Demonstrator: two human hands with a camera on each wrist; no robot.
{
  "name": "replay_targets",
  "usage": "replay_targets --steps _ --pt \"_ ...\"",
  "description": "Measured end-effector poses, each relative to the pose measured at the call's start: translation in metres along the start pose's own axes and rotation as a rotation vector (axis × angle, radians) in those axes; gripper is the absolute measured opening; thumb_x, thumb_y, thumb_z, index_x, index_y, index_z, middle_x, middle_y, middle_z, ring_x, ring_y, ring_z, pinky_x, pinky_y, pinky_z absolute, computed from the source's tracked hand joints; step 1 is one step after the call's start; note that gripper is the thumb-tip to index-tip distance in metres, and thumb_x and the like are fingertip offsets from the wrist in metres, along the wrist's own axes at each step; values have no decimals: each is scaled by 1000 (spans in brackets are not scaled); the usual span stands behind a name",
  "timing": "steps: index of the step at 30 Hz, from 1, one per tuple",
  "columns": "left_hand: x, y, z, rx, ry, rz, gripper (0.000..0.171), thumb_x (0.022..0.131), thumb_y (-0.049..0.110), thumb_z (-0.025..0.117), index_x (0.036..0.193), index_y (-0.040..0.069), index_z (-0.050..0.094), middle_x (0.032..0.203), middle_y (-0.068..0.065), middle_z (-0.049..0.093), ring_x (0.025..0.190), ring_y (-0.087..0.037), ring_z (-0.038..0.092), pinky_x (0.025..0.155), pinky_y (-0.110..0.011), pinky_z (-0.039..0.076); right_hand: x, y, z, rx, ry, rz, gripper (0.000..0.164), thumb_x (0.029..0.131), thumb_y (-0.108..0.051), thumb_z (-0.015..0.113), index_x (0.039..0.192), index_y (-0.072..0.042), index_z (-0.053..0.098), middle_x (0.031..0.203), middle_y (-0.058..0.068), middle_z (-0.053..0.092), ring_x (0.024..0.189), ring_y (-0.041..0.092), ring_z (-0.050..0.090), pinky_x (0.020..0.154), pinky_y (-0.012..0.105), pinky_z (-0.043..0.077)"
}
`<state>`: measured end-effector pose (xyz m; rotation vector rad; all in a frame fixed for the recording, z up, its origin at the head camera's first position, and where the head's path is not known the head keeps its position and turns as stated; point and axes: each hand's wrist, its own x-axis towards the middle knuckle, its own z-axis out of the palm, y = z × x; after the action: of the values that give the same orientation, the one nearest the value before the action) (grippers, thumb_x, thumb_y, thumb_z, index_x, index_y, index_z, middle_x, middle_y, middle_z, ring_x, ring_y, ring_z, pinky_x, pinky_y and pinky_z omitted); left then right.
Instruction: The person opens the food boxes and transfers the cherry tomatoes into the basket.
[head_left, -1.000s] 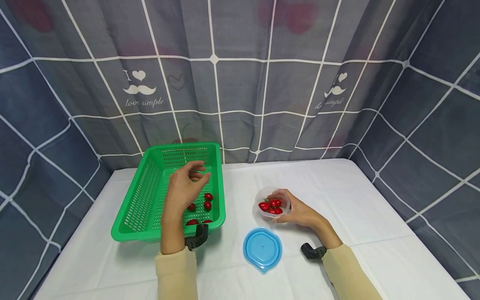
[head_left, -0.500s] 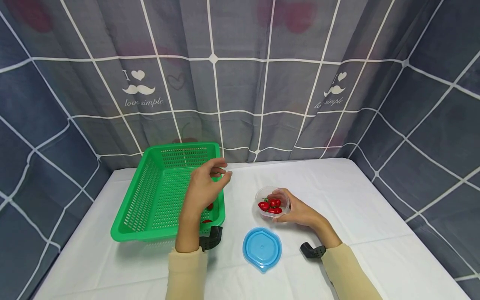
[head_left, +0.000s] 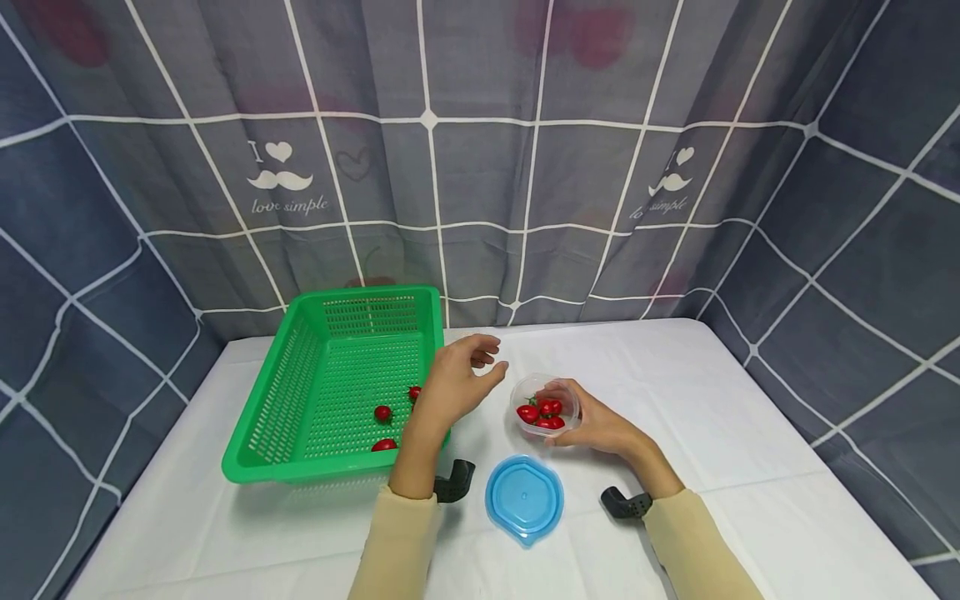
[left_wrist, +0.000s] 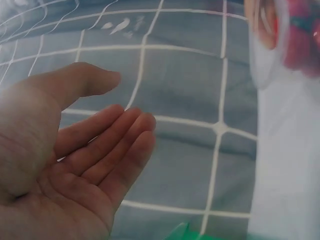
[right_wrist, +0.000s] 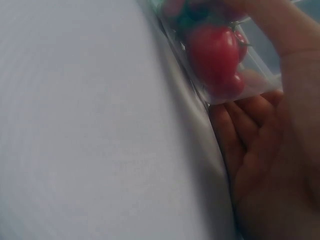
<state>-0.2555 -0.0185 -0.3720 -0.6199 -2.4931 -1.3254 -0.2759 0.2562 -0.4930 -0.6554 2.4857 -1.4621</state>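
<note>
My right hand (head_left: pixel 596 421) grips the side of a clear plastic container (head_left: pixel 517 393), thumb at the near side and fingers behind. Several cherry tomatoes (head_left: pixel 528 413) with green stems lie inside it; the right wrist view shows red tomatoes (right_wrist: pixel 212 52) through the clear wall. My left hand (head_left: pixel 453 379) hangs in the air between the green basket (head_left: pixel 247 450) and the container. In the left wrist view the left hand (left_wrist: pixel 92 155) has loosely bent fingers, thumb apart from them and nothing between. More cherry tomatoes (head_left: pixel 383 414) lie in the basket's near right part, some partly hidden by my left arm.
A blue lid (head_left: pixel 524 500) lies on the white tablecloth (head_left: pixel 660 367), just in front of the container. Behind the table hangs a grey checked curtain (head_left: pixel 480 175), which also closes off both sides.
My left hand has moved right, from over the basket, past its right rim and toward the container, with nothing in it. The right hand and the container have stayed in place.
</note>
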Motion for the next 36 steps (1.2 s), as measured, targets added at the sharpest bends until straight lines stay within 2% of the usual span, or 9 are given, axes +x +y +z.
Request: replay_targets --steps 10,18,23,28,36 --pt "1 3 35 47 -146 8 31 94 16 73 121 1 71 114 -15 74 100 -29 71 89 -39 60 -1 0 0 -43 24 35 86 76 -32 91 146 -18 43 147 5 57 142 30 47 121 63 28" --pt "0 1 60 91 -207 4 33 92 17 74 121 1 72 114 -14 75 101 -27 71 83 -33 61 -1 0 -1 -60 40 52 88 76 -32 91 147 -17 42 150 7 54 143 31 46 121 63 28" --pt "-2 0 70 116 -235 2 34 91 15 76 121 0 72 112 -14 75 99 -27 70 82 -32 60 -2 0 -1 -37 33 27 86 76 -27 91 146 -16 43 148 8 55 141 31 48 119 58 33" --pt "-6 0 81 165 -247 6 32 90 16 78 118 1 73 110 -12 75 98 -24 69 86 -32 60 -3 0 -2 -30 32 47 87 76 -27 90 148 -17 41 146 8 54 136 28 50 114 52 39" --pt "-9 -5 95 255 -219 1 31 88 16 81 114 1 74 105 -10 75 93 -20 71 83 -30 61 -3 -1 -1 2 25 14 84 76 -23 90 147 -15 43 145 7 55 136 28 49 116 54 36"
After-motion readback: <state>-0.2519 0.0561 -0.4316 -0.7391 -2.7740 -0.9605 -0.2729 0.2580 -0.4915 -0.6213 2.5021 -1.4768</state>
